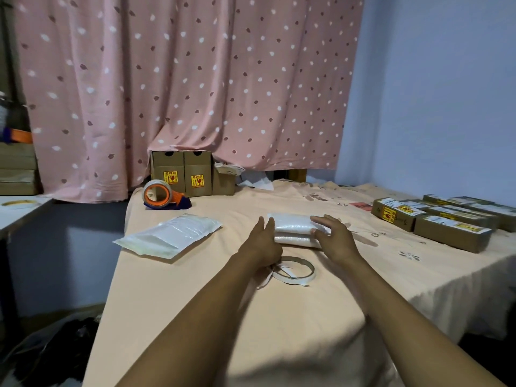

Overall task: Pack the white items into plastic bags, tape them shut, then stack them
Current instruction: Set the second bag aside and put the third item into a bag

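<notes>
Two bare arms reach across a peach sheet [307, 317] toward the packs [293, 224]: two white items, each in clear plastic, stacked one on the other near the sheet's middle. L grip [261, 243] is released, fingers straight and together, tips touching the stack's left end. R grip [333, 238] lies over the right end, fingers spread across the top pack, thumb vs. the front face approx. where the two packs meet. Can't tell whether it grasps the stack or only rests there.

Just on the near side of the stack, partly under the L wrist, lies a thin tape ring [296, 279] w/ a loose white strip trailing off. To the left, well apart, a flat pile of bags [167, 237] lies by the sheet's edge. Behind it, at the far left corner, a dispenser [164, 195], orange and blue, carries a roll of clear tape.

Brown cartons [181, 174] w/ yellow labels stand upright at the far edge, tops tucked under a pink spotted curtain [195, 79]. At right, more labelled boxes [446, 230] lie flat in rows. Blue wall [432, 93] behind.
</notes>
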